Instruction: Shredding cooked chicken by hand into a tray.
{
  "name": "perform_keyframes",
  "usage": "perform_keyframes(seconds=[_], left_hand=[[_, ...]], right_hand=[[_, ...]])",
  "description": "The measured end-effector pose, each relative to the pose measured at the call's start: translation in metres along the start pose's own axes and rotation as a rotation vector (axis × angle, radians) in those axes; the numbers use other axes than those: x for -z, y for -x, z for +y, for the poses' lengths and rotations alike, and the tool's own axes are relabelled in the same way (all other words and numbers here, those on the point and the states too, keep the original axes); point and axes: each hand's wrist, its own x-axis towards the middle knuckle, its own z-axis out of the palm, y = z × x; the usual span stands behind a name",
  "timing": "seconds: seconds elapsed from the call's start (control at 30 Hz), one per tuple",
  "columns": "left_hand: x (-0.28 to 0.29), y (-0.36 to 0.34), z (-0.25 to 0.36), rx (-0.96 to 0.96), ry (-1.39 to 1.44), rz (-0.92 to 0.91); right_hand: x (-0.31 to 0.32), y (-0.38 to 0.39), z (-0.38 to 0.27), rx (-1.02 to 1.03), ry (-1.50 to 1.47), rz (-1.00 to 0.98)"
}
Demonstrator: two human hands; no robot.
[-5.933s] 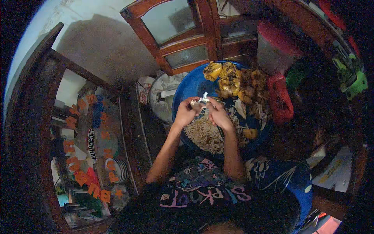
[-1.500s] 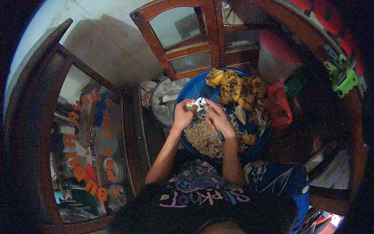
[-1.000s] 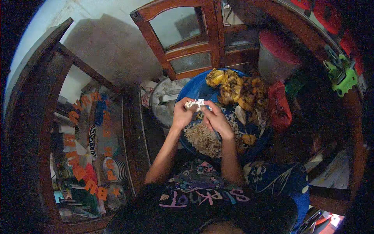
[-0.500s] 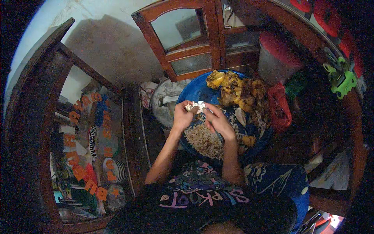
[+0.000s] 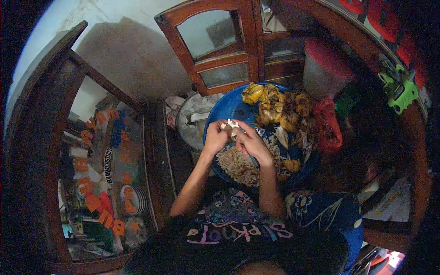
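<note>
Over a large blue tray (image 5: 229,103), my left hand (image 5: 217,136) is closed on a pale, ragged piece of food (image 5: 230,125), held between both hands. My right hand (image 5: 250,144) is closed round a dark, narrow tool (image 5: 254,160), perhaps a knife; its tip is hidden among the fingers and the pale piece. Below them on the tray lies a pile of pale brown shreds (image 5: 236,167). Beyond the hands are yellow-brown cooked pieces, apparently chicken (image 5: 275,110), with paler torn bits (image 5: 282,137) to their right.
A round metal container (image 5: 185,133) sits left of the tray. A red plastic bag (image 5: 330,137) and a red-lidded bucket (image 5: 327,66) are at the right. A glazed wooden door (image 5: 215,68) rises behind, a glass-fronted case (image 5: 80,66) stands left, and green items (image 5: 401,96) hang right.
My hands stay together over the tray, working at the pale piece. Since half a second ago they have drawn slightly closer, and the right hand has shifted a little left.
</note>
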Motion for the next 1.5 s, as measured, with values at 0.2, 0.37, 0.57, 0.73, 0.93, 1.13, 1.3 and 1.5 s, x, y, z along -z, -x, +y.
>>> perform_keyframes(seconds=[0.2, 0.37, 0.57, 0.73, 0.93, 1.13, 1.3, 1.5], left_hand=[[-0.004, -0.002, -0.012, -0.031, -0.074, -0.028], [-0.006, 0.004, 0.003, -0.287, -0.282, 0.087], [-0.006, 0.008, 0.008, -0.131, -0.142, 0.116], [-0.008, 0.005, 0.012, -0.079, -0.141, 0.084], [-0.001, 0.000, 0.004, -0.057, 0.004, 0.065], [-0.003, 0.004, 0.016, -0.081, -0.028, -0.023], [-0.003, -0.001, -0.010, -0.156, -0.006, -0.064], [-0.004, 0.006, 0.016, -0.067, 0.070, -0.092]], right_hand=[[-0.002, 0.002, -0.013, -0.006, -0.004, 0.263], [0.005, 0.003, -0.010, -0.002, -0.120, 0.031], [0.004, 0.007, -0.019, -0.003, -0.016, 0.045], [0.005, 0.004, -0.011, -0.015, 0.036, 0.260], [0.000, 0.008, -0.017, 0.041, -0.064, -0.035], [0.005, 0.009, -0.018, 0.026, 0.051, 0.145], [-0.011, 0.010, -0.018, 0.112, 0.103, 0.129], [0.009, 0.007, -0.010, 0.046, 0.094, 0.055]])
